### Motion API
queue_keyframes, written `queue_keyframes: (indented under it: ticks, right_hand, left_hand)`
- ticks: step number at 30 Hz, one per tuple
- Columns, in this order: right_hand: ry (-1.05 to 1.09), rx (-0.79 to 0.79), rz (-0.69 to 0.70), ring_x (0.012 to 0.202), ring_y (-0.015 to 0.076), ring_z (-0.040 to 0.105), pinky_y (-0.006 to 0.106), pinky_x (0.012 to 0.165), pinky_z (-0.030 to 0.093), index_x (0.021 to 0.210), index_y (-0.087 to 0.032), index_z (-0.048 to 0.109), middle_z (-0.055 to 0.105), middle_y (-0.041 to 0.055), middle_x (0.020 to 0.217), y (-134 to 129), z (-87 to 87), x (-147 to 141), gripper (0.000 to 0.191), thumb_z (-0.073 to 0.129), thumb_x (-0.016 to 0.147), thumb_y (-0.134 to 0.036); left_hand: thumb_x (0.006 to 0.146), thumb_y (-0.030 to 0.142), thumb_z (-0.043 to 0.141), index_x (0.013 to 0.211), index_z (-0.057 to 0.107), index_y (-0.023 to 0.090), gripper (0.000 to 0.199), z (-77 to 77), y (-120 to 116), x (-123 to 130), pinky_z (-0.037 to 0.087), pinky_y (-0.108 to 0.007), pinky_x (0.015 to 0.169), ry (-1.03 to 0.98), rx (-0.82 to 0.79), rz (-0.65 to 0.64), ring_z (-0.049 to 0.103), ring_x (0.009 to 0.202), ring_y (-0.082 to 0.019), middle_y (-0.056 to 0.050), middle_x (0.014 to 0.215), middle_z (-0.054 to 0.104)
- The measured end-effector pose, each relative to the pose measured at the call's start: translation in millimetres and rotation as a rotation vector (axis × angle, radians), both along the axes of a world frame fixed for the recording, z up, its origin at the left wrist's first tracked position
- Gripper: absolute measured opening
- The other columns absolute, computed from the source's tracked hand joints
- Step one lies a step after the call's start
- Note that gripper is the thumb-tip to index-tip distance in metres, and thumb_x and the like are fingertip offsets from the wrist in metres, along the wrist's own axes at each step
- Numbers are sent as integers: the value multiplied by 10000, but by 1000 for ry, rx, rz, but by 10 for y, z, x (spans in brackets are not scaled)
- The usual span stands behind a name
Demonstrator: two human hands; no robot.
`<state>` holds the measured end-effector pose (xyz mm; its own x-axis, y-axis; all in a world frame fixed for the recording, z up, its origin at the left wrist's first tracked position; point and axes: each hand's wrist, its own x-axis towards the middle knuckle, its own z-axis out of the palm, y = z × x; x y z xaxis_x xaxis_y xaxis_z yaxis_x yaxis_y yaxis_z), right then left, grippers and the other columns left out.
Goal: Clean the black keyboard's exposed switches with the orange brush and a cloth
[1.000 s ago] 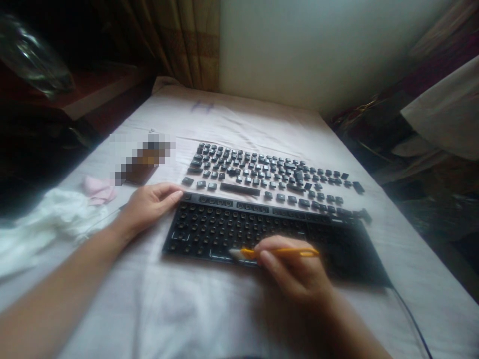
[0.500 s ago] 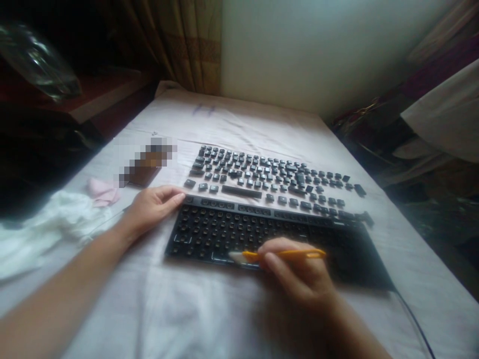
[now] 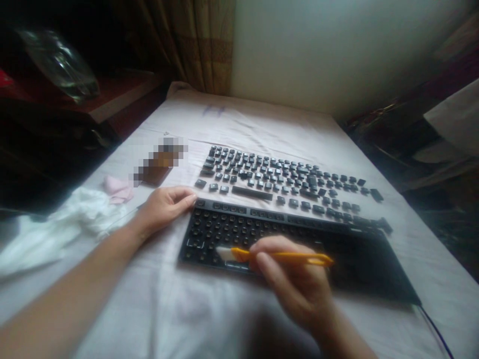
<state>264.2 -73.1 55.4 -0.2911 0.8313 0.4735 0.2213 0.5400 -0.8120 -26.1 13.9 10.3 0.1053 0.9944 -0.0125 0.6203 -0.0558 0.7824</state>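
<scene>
A black keyboard with its keycaps off lies on a pale sheet, its bare key sockets showing. My left hand grips the keyboard's top left corner between thumb and fingers. In my right hand is a small brush with an orange handle, pinched between thumb and fingers. Its pale bristles point left and rest over the lower left sockets, slightly blurred. Beyond the keyboard, loose black keycaps are laid out in rows, with the spacebar nearest the keyboard's top edge.
White cloth and a pink cloth lie at the left. Behind them is a partly pixelated dark flat object. The keyboard's cable runs off the right corner. A wooden ledge carries a clear glass object.
The brush and my right hand have shifted left along the keyboard's lower rows. My left hand stays at the corner. The whole view has swung slightly, moving the scene rightward.
</scene>
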Motion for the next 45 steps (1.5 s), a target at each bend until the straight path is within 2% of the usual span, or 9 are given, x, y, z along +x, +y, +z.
queue_keyframes:
  ticks: [3, 6, 11, 17, 22, 30, 34, 38, 45]
  right_hand:
    - [-36, 20, 29, 618, 137, 705, 215, 574, 556, 955, -206, 667, 744, 18, 762, 20, -128, -58, 164, 578, 911, -74]
    - [-89, 57, 42, 632, 139, 719, 217, 611, 569, 962, -207, 661, 763, 22, 776, 23, -177, -72, 164, 583, 905, -74]
    - [-180, 110, 52, 597, 144, 719, 212, 584, 565, 930, -211, 661, 768, 19, 745, 47, -177, -102, 149, 584, 900, -87]
    - [-127, 63, 81, 589, 143, 726, 199, 574, 574, 911, -210, 685, 775, 21, 735, 50, -172, -132, 143, 586, 917, -107]
    - [-22, 30, 42, 617, 145, 733, 207, 585, 585, 960, -208, 700, 776, 22, 758, 47, -166, -83, 172, 584, 915, -89]
    - [-109, 43, 102, 595, 145, 725, 211, 571, 569, 915, -209, 700, 771, 23, 730, 63, -208, -85, 147, 589, 914, -111]
    - [0, -21, 90, 654, 162, 748, 232, 612, 602, 962, -213, 725, 789, 38, 780, 49, -228, -84, 139, 602, 945, -151]
    - [91, -84, 40, 633, 156, 723, 234, 570, 588, 1003, -216, 724, 770, 41, 776, 24, -255, -64, 154, 578, 980, -175]
    - [-43, 23, 70, 610, 142, 722, 203, 593, 572, 935, -211, 715, 769, 17, 756, 40, -216, -110, 178, 600, 892, -82]
  left_hand:
    - [842, 612, 617, 877, 777, 220, 425, 8, -3, 12, 522, -319, 800, -9, -3, -3, 708, 836, -222, -26, 878, 792]
    - [845, 612, 616, 884, 777, 219, 427, 3, -4, 15, 527, -327, 807, -18, -3, -3, 707, 838, -222, -31, 886, 793]
    - [841, 629, 602, 877, 772, 209, 454, 2, -10, 20, 537, -345, 817, -32, 3, -13, 708, 848, -234, -47, 895, 793]
    - [850, 621, 599, 873, 766, 204, 450, -2, -12, 23, 535, -344, 820, -33, 9, -13, 707, 840, -229, -46, 887, 790]
    - [852, 607, 611, 872, 770, 212, 426, -22, -8, 4, 533, -338, 825, -39, 17, -17, 710, 853, -229, -39, 895, 792]
    - [856, 579, 605, 841, 762, 206, 405, 15, -10, 29, 532, -318, 786, -42, 23, -29, 702, 809, -212, -29, 839, 783]
    - [855, 582, 600, 846, 760, 198, 416, 14, -8, 27, 534, -315, 767, -45, 26, -35, 698, 793, -211, -29, 816, 776]
    - [862, 585, 600, 854, 763, 200, 417, -2, -10, 16, 537, -310, 758, -57, 20, -42, 701, 801, -210, -31, 828, 778]
    - [872, 564, 602, 846, 764, 211, 389, -10, -11, 13, 525, -295, 737, -57, 27, -54, 701, 785, -203, -25, 829, 779]
